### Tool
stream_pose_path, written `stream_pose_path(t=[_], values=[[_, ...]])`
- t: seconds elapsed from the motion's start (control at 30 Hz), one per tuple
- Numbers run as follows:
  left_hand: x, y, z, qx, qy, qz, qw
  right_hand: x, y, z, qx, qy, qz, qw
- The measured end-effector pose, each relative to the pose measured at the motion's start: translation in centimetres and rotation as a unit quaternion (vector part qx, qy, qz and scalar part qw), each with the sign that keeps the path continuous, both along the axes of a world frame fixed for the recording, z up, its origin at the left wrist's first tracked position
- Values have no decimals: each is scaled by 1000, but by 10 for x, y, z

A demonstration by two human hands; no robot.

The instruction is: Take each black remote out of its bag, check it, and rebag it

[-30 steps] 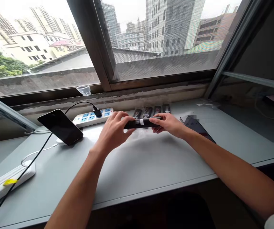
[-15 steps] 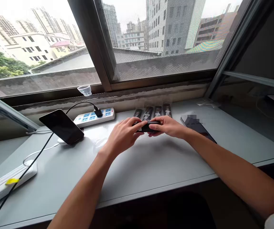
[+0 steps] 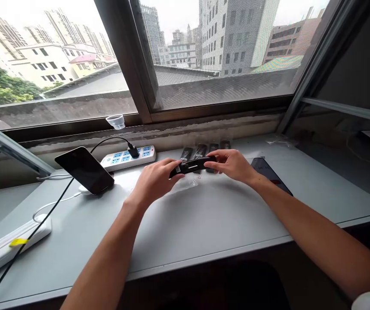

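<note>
A slim black oblong object (image 3: pixel 192 165) with small white markings spans the gap between my two hands above the desk. My left hand (image 3: pixel 157 178) pinches its left end, thumb below and fingers on top. At the other end, the thumb and fingers of my right hand (image 3: pixel 232 165) close on it. What kind of object it is I cannot make out. Clear plastic film (image 3: pixel 188 184) shows just below it. Behind the hands, several black items in clear packets (image 3: pixel 201 150) lie in a row, partly hidden by the right hand.
A dark phone (image 3: pixel 270 175) lies flat beside my right wrist. To the left, a tablet-like screen (image 3: pixel 84 170) leans on a stand. A white power strip (image 3: pixel 128 159) with a black plug is by the wall. Another white strip (image 3: pixel 13 247) and cables lie at the left edge.
My hands have moved apart along the black object, showing more of its middle with white markings. It now tilts, right end higher. The plastic film below has come into view.
</note>
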State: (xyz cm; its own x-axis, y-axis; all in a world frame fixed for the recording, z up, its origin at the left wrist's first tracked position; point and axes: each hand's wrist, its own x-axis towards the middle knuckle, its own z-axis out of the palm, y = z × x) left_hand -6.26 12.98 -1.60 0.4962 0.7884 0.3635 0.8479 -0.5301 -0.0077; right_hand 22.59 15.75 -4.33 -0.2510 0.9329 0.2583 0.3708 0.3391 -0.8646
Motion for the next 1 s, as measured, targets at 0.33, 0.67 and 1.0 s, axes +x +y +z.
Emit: stream_pose_path(t=[0.33, 0.67, 1.0], values=[[-23, 9, 1, -20, -33, 7, 999, 4, 2, -3, 25, 83, 55, 995], [-22, 9, 2, -31, -39, 4, 999, 5, 8, -7, 82, 72, 80, 991], [-22, 10, 0, 7, -54, -4, 999, 4, 2, -3, 71, 0, 66, 995]])
